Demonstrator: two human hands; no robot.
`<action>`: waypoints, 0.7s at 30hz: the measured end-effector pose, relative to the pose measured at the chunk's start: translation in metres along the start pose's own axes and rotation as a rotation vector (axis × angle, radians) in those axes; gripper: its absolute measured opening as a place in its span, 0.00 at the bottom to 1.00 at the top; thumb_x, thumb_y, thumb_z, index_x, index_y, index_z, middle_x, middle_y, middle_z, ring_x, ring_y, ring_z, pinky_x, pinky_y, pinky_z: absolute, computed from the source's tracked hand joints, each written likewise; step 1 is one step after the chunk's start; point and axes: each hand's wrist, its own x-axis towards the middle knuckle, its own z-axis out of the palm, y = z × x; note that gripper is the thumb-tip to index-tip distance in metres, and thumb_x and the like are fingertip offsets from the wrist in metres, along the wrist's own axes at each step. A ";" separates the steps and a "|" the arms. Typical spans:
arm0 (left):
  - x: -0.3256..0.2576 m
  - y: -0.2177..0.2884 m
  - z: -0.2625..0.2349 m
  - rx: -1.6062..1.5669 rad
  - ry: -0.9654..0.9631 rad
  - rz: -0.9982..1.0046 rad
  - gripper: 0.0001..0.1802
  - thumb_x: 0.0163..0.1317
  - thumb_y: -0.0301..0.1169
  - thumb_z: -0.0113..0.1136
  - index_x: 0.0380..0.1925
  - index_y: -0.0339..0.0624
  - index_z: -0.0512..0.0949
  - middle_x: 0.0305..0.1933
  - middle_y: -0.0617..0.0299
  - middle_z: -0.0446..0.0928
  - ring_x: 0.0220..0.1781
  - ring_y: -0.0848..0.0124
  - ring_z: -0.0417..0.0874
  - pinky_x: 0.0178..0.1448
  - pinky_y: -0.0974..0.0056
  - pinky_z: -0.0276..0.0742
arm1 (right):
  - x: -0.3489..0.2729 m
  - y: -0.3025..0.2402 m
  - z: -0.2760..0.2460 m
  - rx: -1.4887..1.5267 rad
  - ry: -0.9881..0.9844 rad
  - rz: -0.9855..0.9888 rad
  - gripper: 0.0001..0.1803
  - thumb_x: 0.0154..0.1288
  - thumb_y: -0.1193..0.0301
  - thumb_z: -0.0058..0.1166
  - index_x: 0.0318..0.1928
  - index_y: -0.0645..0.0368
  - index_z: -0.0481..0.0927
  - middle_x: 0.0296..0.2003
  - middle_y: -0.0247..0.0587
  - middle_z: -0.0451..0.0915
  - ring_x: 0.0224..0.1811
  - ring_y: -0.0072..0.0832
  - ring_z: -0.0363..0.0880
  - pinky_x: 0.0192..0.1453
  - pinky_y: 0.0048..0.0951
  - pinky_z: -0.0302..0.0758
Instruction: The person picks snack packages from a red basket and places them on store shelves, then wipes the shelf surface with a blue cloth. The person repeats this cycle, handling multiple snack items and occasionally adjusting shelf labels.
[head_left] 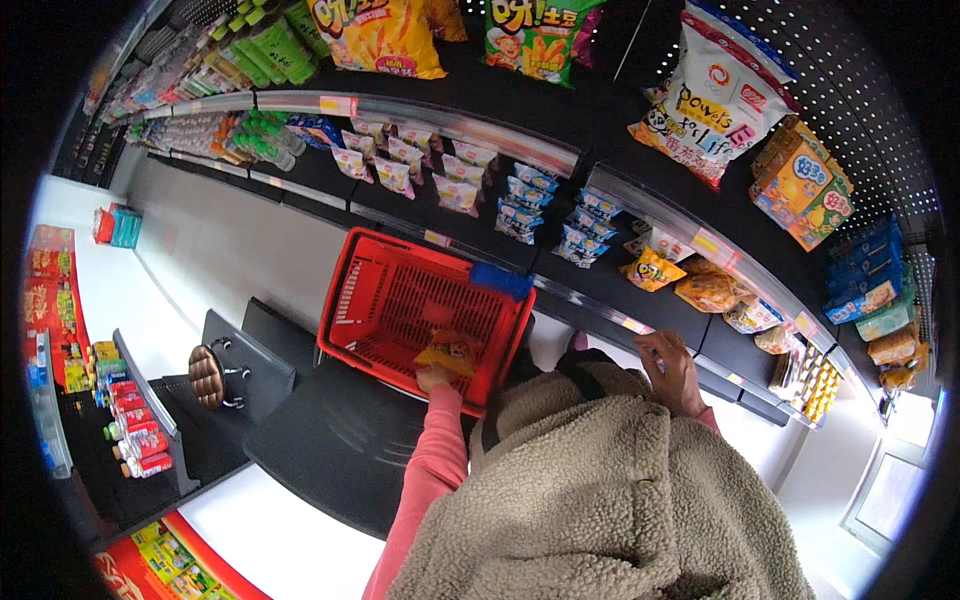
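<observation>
My left hand (434, 378) reaches over the near rim of a red shopping basket (347, 330). Its fingers are closed on the edge of a small orange-yellow snack bag (452, 356), which is inside the basket, low toward the near side. My right hand (672, 372) is raised by the lower shelf with its fingers loosely bent and apart, holding nothing. Closest to it on that shelf are a yellow snack bag (654, 270) and an orange bag (708, 290). A blue patch (502, 281) marks the basket's far right rim.
The basket rests beside a black surface (330, 440). Snack shelves with clear front edges (440, 122) run across the far side, bearing small bags (459, 190) and large chip bags (710, 100). At left stand a brown cushioned stool (207, 376) and a rack of red-labelled bottles (140, 430).
</observation>
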 end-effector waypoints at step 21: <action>-0.093 0.195 -0.368 -0.986 0.486 0.975 0.08 0.75 0.27 0.60 0.51 0.39 0.80 0.43 0.58 0.85 0.44 0.69 0.87 0.49 0.63 0.83 | 0.007 0.030 0.011 -0.009 0.070 -0.145 0.08 0.68 0.74 0.60 0.47 0.59 0.84 0.42 0.47 0.83 0.46 0.48 0.82 0.47 0.46 0.82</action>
